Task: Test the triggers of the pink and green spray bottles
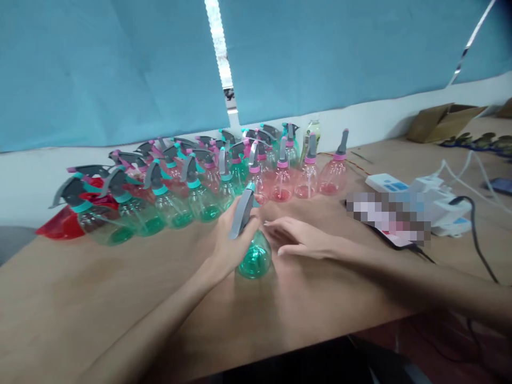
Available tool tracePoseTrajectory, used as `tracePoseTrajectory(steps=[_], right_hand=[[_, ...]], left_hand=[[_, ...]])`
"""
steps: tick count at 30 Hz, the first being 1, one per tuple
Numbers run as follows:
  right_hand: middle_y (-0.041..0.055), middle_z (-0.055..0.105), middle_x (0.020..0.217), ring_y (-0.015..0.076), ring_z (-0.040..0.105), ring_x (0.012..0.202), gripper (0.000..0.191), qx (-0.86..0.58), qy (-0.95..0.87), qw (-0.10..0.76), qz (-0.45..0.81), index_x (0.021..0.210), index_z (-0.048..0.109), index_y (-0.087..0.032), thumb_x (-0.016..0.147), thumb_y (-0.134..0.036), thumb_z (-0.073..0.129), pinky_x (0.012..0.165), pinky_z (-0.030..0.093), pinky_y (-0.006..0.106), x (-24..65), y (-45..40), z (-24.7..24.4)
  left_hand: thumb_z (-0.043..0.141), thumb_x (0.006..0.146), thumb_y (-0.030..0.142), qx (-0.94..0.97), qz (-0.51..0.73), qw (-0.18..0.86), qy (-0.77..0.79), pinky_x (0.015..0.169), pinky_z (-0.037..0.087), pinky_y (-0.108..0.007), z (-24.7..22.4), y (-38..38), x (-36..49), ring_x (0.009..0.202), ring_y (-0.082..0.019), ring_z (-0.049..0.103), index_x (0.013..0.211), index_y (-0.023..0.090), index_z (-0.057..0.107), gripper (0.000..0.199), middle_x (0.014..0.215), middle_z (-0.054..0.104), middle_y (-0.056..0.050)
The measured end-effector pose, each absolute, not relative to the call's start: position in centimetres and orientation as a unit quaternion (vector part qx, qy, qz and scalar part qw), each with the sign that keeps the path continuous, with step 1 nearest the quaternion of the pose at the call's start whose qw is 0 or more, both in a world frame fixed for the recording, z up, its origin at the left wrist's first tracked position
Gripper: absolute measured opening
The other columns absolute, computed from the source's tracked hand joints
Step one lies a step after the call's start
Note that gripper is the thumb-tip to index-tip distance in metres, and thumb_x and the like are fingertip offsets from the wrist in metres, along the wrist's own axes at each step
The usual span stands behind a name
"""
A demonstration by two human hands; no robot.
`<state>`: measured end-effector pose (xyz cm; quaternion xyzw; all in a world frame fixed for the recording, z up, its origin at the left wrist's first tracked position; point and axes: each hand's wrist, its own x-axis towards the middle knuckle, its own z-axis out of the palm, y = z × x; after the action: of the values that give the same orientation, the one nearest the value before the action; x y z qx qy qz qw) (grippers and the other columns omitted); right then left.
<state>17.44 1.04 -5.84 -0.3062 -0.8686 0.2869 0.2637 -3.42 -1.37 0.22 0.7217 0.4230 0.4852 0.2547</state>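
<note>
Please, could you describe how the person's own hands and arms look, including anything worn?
The left hand and right hand are ungloved. Both forearms are bare, without visible sleeves, watch or bracelet. Slight blur hides finer details.

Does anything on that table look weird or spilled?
One odd thing: among the spray bottles, a green-labelled container seems to lack their grey triggers. I see no spill.

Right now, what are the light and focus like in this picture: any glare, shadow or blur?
Head view: glare on the bright strip dividing the blue sheeting; head view: glints on the green spray bottle in the left hand, soft shadow below the right arm; head view: phone masked by pixel blocks.
</note>
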Motion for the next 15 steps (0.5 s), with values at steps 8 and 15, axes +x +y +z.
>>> tracePoseTrajectory(steps=[8,15], right_hand=[[0.0142,0.042,0.153,0.0343,0.035,0.143,0.066,-0.350,-0.879,0.257,0.197,0.138,0.055,-0.020,0.088,-0.063,0.054,0.116,0.030,0.056,16.3,4.0,-8.6],[0.0158,0.034,0.156,0.0339,0.026,0.146,0.084,-0.357,-0.888,0.234,0.172,0.147,0.044,-0.016,0.083,-0.069,0.056,0.119,0.022,0.056,15.7,4.6,-9.6]], left_hand=[[0.051,0.076,0.018,0.728,0.475,0.282,0.407,0.064,0.049,-0.032,0.4,-1.1,-4.1,0.065,-0.016,0.051,0.090,0.023,0.057,0.016,0.073,0.053,0.001],[0.051,0.074,0.018,0.738,0.452,0.276,0.417,0.063,0.048,-0.030,1.4,-1.5,-3.7,0.067,-0.016,0.057,0.085,0.021,0.057,0.013,0.079,0.061,0.000]])
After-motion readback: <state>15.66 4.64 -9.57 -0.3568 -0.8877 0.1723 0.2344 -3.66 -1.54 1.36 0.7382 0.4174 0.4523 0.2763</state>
